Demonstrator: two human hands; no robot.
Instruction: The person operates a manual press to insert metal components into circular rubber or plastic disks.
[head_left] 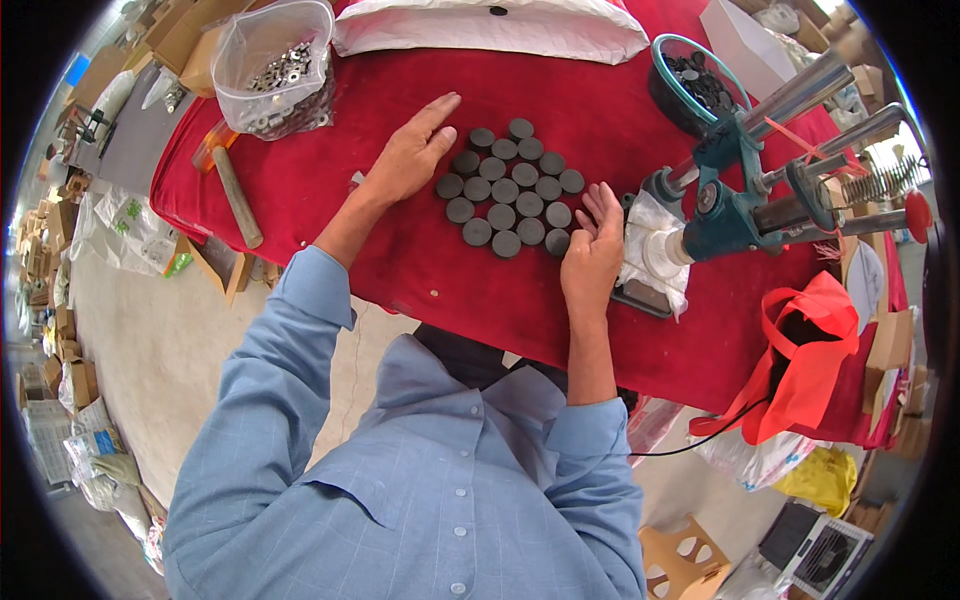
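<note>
Several dark grey round discs (pixel 505 190) lie flat in a close cluster on the red tablecloth (pixel 400 250). To the left of them is my left hand (pixel 408 155), its fingers stretched out and thumb apart, holding nothing. My right hand (pixel 596 245) rests along the right side of the cluster with the fingers extended, its fingertips close to the outermost discs. Nothing shows in its grasp. Right beside it stands a green hand press (pixel 715 215) with steel rods, its lower end wrapped in white cloth (pixel 650 225).
A clear plastic bag of small metal parts (pixel 275 90) sits at the back left, near a hammer with a wooden handle (pixel 238 198). A white sack (pixel 490 30) lies along the back. Behind the press stands a teal-rimmed basin of black pieces (pixel 700 85). A red bag (pixel 805 350) lies at the right edge.
</note>
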